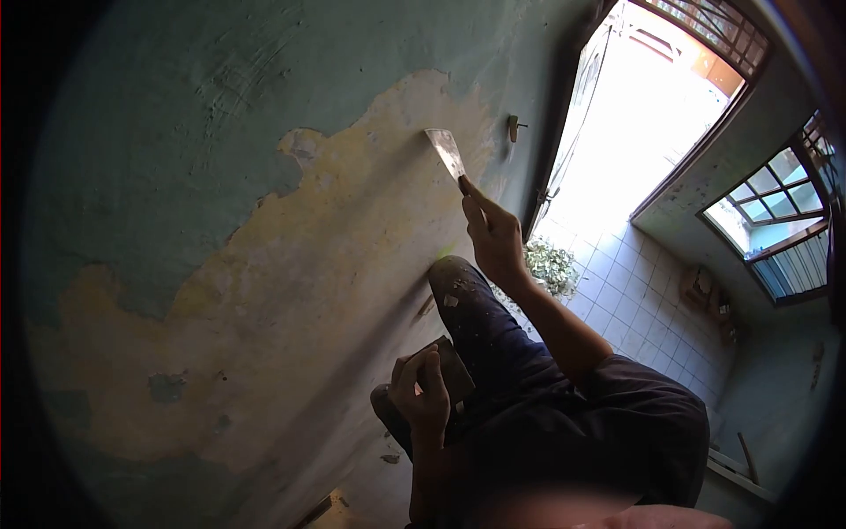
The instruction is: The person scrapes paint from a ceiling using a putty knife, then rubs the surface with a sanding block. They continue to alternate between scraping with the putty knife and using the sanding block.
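Observation:
My right hand [495, 236] is closed round the handle of a scraper [448, 153]. Its wide metal blade points up and left, close to the wall [352, 238]; whether it touches cannot be told. Green paint [176, 132] covers the upper wall, with a ragged edge round a bare yellowish-beige area. Lower down, my left hand [421, 390] holds a dark flat block [453, 374] in front of my bent legs. Small pale flakes lie on my dark trousers [485, 313].
A heap of paint flakes [551, 268] lies on the white tiled floor [630, 291] by the bright open doorway [639, 106]. A small fitting [514, 129] sticks out of the wall. On the right are a barred window [775, 203] and brown objects [702, 291].

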The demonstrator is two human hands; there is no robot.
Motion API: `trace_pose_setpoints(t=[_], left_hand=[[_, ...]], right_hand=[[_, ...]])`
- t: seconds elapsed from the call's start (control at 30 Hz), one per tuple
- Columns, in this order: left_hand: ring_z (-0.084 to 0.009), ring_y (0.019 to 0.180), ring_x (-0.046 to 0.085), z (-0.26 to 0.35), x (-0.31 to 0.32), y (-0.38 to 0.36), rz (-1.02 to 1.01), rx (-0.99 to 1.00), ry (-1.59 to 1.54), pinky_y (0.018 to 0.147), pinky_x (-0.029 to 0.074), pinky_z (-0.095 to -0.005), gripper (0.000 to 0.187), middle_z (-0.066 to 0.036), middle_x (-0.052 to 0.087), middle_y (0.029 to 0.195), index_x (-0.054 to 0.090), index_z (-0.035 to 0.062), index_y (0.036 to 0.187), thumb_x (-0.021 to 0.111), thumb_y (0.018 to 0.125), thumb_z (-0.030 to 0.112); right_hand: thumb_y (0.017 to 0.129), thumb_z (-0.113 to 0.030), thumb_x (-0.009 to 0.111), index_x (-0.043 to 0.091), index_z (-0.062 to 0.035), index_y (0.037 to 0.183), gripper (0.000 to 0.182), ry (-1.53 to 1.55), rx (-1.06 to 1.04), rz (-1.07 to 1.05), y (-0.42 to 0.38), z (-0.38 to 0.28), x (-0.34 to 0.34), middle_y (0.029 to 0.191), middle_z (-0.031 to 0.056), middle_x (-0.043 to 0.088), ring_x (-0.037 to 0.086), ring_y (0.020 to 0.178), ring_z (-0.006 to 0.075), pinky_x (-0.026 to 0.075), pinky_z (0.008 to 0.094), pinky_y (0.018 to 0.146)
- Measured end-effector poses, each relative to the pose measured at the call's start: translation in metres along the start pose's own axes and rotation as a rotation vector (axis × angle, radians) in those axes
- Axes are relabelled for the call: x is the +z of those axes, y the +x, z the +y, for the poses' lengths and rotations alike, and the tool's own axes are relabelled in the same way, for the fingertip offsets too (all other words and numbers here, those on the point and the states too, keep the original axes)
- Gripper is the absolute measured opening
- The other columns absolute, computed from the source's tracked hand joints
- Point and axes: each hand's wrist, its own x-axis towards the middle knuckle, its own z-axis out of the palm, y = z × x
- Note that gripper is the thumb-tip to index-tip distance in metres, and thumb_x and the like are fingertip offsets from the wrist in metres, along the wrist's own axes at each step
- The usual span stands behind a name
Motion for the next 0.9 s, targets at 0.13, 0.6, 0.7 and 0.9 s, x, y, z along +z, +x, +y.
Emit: trace_pose_setpoints(t=[0.13, 0.6, 0.7, 0.9], left_hand=[[-0.0239, 0.082, 0.069, 0.008, 0.007, 0.003, -0.016, 0.024, 0.036, 0.075, 0.052, -0.0336, 0.009, -0.014, 0.072, 0.089, 0.072, -0.0029, 0.095, 0.067, 0.095, 0.004], [-0.0241, 0.083, 0.069, -0.001, 0.011, -0.001, -0.062, -0.009, 0.029, 0.075, 0.053, -0.0339, 0.009, -0.013, 0.072, 0.089, 0.072, -0.0019, 0.097, 0.067, 0.095, 0.005], [-0.0242, 0.084, 0.069, -0.001, 0.013, -0.002, -0.037, 0.019, 0.025, 0.076, 0.053, -0.0337, 0.009, -0.013, 0.072, 0.089, 0.072, -0.0018, 0.096, 0.067, 0.095, 0.005], [-0.0247, 0.085, 0.07, 0.001, 0.014, 0.002, -0.049, 0.063, 0.017, 0.077, 0.053, -0.0336, 0.008, -0.013, 0.072, 0.09, 0.072, -0.0017, 0.095, 0.067, 0.095, 0.004]], right_hand=[[0.105, -0.026, 0.057, 0.062, -0.0082, 0.14, 0.04, -0.002, -0.15, 0.122, 0.018, 0.007, 0.007, 0.086, 0.0025, 0.068, 0.052, 0.072, 0.0045, 0.047, 0.0259, 0.067], [0.105, -0.025, 0.054, 0.059, -0.0033, 0.142, 0.043, -0.063, -0.116, 0.092, 0.036, 0.022, 0.004, 0.077, 0.0039, 0.063, 0.06, 0.071, 0.0097, 0.049, 0.0284, 0.065], [0.105, -0.025, 0.054, 0.059, -0.0019, 0.141, 0.043, 0.01, 0.004, 0.066, 0.056, 0.012, -0.008, 0.097, 0.0102, 0.068, 0.063, 0.09, 0.0146, 0.049, 0.0313, 0.079], [0.103, -0.026, 0.057, 0.059, -0.0011, 0.14, 0.045, 0.009, -0.004, 0.04, 0.036, 0.009, -0.01, 0.13, 0.0214, 0.068, 0.064, 0.121, 0.02, 0.047, 0.0308, 0.102]])
